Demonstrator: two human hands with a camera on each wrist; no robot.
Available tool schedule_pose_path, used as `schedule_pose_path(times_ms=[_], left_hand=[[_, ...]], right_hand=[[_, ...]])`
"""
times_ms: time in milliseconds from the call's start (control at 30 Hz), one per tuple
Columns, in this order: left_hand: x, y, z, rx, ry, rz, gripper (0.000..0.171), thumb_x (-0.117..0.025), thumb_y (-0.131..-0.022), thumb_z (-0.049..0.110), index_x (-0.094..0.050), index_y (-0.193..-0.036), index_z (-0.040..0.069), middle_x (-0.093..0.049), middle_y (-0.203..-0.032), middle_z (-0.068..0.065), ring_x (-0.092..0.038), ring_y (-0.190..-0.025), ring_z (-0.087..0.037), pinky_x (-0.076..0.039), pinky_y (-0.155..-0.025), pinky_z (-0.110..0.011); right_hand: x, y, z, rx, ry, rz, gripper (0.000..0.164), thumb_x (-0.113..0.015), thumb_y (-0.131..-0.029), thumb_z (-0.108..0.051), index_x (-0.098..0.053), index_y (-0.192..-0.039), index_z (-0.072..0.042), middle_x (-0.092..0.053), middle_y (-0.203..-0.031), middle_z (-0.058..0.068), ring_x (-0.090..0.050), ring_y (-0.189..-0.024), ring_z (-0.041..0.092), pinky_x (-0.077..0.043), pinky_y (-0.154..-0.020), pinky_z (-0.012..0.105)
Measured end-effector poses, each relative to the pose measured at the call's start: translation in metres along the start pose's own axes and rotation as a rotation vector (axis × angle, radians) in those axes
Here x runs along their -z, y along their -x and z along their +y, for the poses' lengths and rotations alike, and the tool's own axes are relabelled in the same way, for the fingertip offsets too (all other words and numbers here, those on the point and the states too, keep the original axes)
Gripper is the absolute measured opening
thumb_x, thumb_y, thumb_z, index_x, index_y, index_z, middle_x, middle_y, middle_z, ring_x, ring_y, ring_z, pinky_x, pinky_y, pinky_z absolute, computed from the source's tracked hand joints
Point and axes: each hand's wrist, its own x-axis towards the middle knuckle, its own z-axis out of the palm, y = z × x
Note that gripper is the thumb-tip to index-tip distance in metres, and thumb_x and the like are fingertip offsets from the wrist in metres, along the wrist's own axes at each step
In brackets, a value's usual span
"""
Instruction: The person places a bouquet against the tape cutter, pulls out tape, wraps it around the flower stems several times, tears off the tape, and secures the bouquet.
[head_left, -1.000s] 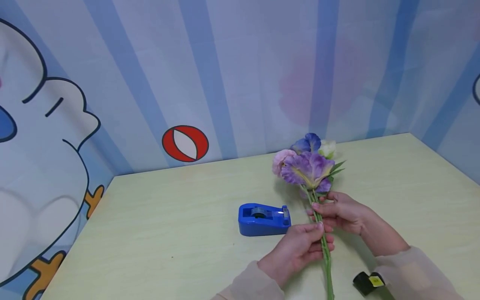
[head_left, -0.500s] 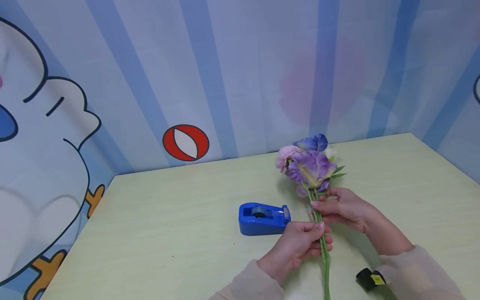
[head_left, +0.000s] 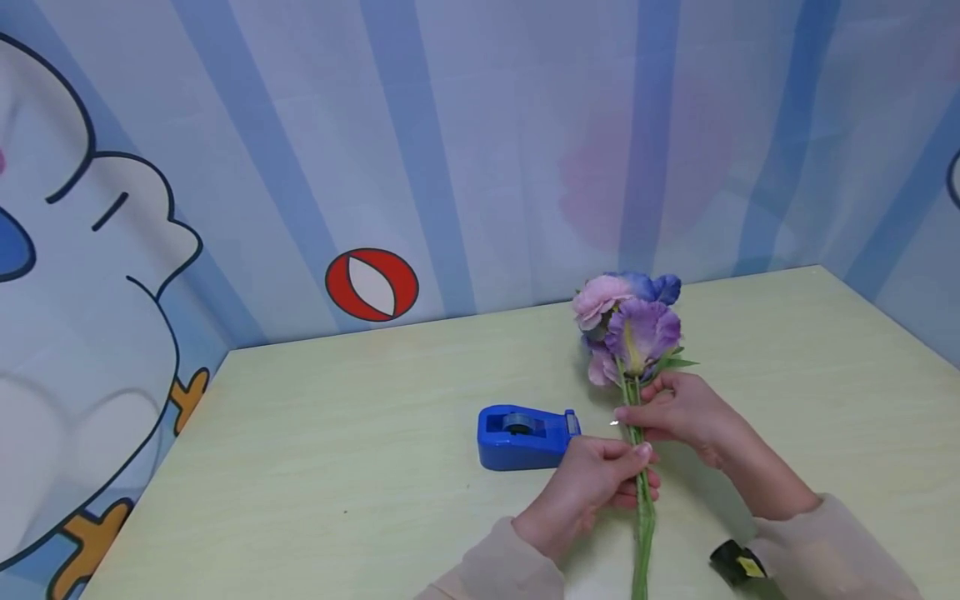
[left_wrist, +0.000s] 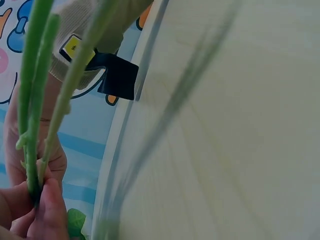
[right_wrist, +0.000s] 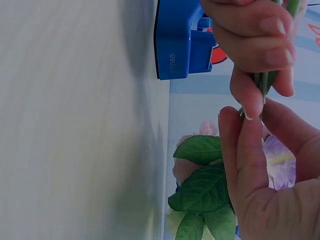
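Pink, purple and blue artificial flowers [head_left: 642, 333] form a bunch over the table, blooms pointing away from me. My left hand [head_left: 585, 487] grips the green stems [head_left: 643, 533] about midway, thumb on top. Just above it, my right hand [head_left: 686, 412] pinches the stems under the blooms; a small shiny glint shows by its thumb. In the right wrist view, the fingers of both hands meet at the stems, with green leaves [right_wrist: 202, 187] behind. Lower stem ends [left_wrist: 35, 100] spread out in the left wrist view. Beside my left hand stands a blue tape dispenser [head_left: 517, 450].
The pale wooden table [head_left: 300, 467] runs back to a blue striped backdrop [head_left: 495, 167] with cartoon prints. A black wrist camera with a yellow label [head_left: 737, 564] sits at the right sleeve.
The bunch has turned in my hands: the blooms have shifted to the right and the pink one faces more forward. The lower stems have swung left. Both hands stay on the stems.
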Motion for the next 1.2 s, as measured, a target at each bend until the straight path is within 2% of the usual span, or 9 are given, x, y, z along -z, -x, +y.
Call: schedule_pose_path(times_ms=[300, 500, 733, 1033, 1200], left_hand=[[-0.001, -0.001, -0.002, -0.026, -0.052, 0.029, 0.021, -0.064, -0.088, 0.014, -0.070, -0.093, -0.006, -0.069, -0.073, -0.012, -0.063, -0.058, -0.010, -0.055, -0.060, -0.030], [-0.003, -0.001, -0.002, -0.030, -0.051, 0.037, 0.022, -0.065, -0.087, 0.015, -0.070, -0.092, -0.006, -0.069, -0.075, -0.014, -0.065, -0.060, -0.012, -0.055, -0.059, -0.031], [-0.005, 0.001, -0.002, -0.032, -0.025, 0.045, 0.022, -0.065, -0.088, 0.015, -0.070, -0.096, -0.005, -0.070, -0.079, -0.016, -0.065, -0.062, -0.012, -0.055, -0.061, -0.031], [-0.006, 0.004, -0.005, -0.037, 0.008, 0.005, 0.024, -0.061, -0.091, 0.015, -0.068, -0.102, -0.006, -0.069, -0.086, -0.020, -0.067, -0.068, -0.014, -0.055, -0.064, -0.032], [-0.005, 0.003, -0.006, -0.022, 0.007, -0.012, 0.026, -0.057, -0.093, 0.015, -0.067, -0.106, -0.005, -0.069, -0.090, -0.020, -0.066, -0.070, -0.014, -0.055, -0.068, -0.033]], right_hand=[[0.000, -0.001, 0.001, -0.013, -0.016, -0.003, 0.043, -0.073, -0.081, -0.013, -0.040, -0.101, 0.006, -0.063, -0.071, 0.002, -0.059, -0.066, 0.011, -0.051, -0.062, 0.026], [0.003, -0.002, 0.003, 0.006, -0.143, -0.067, 0.035, -0.068, -0.082, -0.003, -0.038, -0.099, 0.005, -0.065, -0.070, 0.000, -0.062, -0.068, 0.010, -0.053, -0.065, 0.026], [0.007, -0.002, 0.006, 0.028, -0.282, -0.165, 0.031, -0.062, -0.085, 0.001, -0.034, -0.100, 0.003, -0.066, -0.069, -0.001, -0.064, -0.069, 0.008, -0.052, -0.064, 0.024], [0.005, -0.004, 0.011, 0.069, -0.424, -0.223, 0.027, -0.058, -0.085, 0.007, -0.035, -0.097, -0.001, -0.061, -0.063, -0.004, -0.061, -0.068, 0.007, -0.052, -0.067, 0.024], [0.005, -0.005, 0.013, 0.049, -0.441, -0.216, 0.025, -0.056, -0.087, 0.006, -0.035, -0.097, -0.002, -0.058, -0.062, -0.004, -0.062, -0.067, 0.007, -0.053, -0.067, 0.022]])
